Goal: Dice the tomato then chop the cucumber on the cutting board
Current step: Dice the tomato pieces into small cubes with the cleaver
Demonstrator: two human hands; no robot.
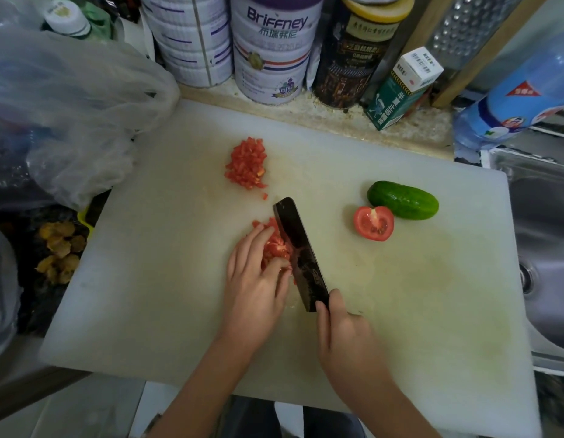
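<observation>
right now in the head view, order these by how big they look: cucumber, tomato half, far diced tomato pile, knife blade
1. knife blade
2. cucumber and diced tomato pile, too alike to rank
3. tomato half

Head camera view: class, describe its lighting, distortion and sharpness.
Head view: light is dim and soft, with no hard shadows on the cutting board; its wide-angle lens bows the board's edges and leans the cans; the centre is fairly sharp, the knife dark, the plastic bag hazy at left.
</observation>
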